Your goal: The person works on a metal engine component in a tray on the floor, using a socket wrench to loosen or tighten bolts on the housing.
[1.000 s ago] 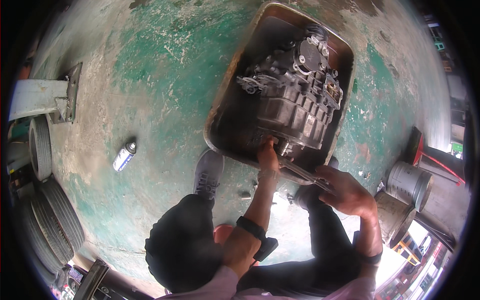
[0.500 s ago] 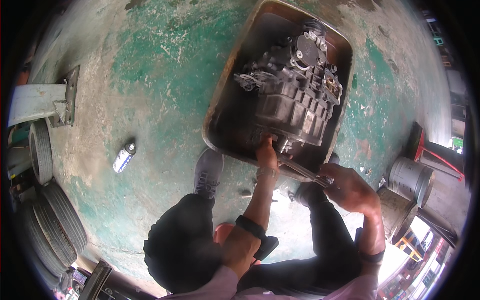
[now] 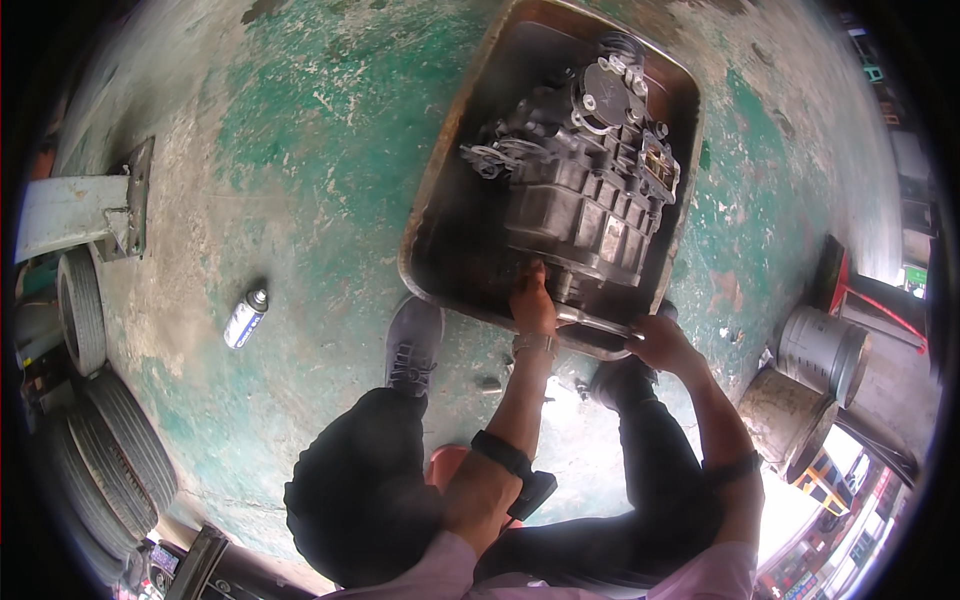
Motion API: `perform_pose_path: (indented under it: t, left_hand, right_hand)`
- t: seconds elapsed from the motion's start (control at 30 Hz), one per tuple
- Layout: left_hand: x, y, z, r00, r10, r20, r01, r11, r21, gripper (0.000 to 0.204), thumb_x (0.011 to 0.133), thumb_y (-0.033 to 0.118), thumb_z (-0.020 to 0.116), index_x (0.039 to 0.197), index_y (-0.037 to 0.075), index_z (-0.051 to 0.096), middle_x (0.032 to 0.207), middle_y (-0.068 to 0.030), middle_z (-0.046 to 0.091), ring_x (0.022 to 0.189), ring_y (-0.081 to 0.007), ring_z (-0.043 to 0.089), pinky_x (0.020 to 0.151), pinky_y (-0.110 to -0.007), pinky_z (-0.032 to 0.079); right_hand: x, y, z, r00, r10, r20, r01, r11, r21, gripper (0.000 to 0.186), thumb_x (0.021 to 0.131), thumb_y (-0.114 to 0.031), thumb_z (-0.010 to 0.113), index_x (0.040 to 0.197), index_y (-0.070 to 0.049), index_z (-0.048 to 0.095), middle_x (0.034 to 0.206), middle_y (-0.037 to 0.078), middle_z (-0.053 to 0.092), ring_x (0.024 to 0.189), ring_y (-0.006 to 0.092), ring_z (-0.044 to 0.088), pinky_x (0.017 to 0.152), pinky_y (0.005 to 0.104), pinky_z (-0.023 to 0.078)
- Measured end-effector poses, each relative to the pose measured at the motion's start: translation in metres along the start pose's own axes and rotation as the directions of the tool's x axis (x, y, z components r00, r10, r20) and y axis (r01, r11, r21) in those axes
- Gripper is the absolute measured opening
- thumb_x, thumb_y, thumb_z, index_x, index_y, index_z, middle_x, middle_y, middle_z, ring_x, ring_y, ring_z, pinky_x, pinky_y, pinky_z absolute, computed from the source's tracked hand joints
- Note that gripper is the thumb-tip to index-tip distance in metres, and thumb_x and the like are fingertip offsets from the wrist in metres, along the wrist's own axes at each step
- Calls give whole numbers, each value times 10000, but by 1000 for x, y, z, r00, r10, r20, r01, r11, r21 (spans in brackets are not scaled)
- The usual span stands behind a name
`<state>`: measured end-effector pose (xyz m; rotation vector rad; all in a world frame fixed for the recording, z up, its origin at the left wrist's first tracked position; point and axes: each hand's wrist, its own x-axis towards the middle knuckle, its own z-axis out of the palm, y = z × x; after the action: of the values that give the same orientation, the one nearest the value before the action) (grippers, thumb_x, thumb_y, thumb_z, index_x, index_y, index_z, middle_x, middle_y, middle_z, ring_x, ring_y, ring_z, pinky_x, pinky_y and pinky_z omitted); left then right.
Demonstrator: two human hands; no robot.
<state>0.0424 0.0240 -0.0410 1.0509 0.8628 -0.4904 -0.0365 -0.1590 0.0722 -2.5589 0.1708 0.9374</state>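
Observation:
A grey metal gearbox [image 3: 570, 215] lies in a dark, rusty-rimmed tray [image 3: 412, 240] in front of me. At the gearbox's near end, my left hand [image 3: 533, 298] is closed beside the protruding shaft [image 3: 566, 286]; its fingers partly hide what they grip. My right hand [image 3: 660, 345] is closed round the outer end of a long metal tool [image 3: 595, 321]. The tool runs leftward over the tray's near rim to a spot just below the shaft, close to my left hand. Its exact kind and its working end cannot be made out.
A spray can [image 3: 247, 318] stands on the worn green floor to the left. Tyres [image 3: 115, 450] and a grey metal post foot [image 3: 85, 212] are farther left. Metal drums [image 3: 790, 415] stand at the right. My shoes [image 3: 413, 345] flank the tray's near end.
My right hand has moved left and slightly up, swinging the tool's outer end toward the tray. My left hand stays almost in place at the gearbox's near end.

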Motion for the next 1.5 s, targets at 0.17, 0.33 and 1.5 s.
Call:
perform_pose_path:
  t: [0.17,0.33,1.5]
  left_hand:
    - [13,-13,-13,999,-2,34,3,999,-38,300,876,244,513,1051,29,627,1060,-109,629,1009,-231,567,881,-320,402]
    - [15,-17,-6,997,-52,61,57,995,-82,311,875,248,515,1073,31,618,1083,-106,619,1009,-228,562,877,-317,402]
    - [-13,14,7,994,-43,-97,47,998,42,272,858,209,524,1025,20,627,1010,-85,631,972,-186,568,883,-287,397]
  right_hand:
    - [-1,-26,-22,990,67,122,-87,982,167,281,745,-200,606,959,-20,626,885,190,635,877,361,601,783,399,475]
    - [-12,-31,-49,975,46,217,-74,990,121,313,738,-186,641,997,-17,593,887,178,639,870,352,605,758,390,476]
    - [2,-11,-17,997,49,51,-54,994,91,245,702,-165,642,892,-12,619,839,179,627,811,354,601,711,394,479]
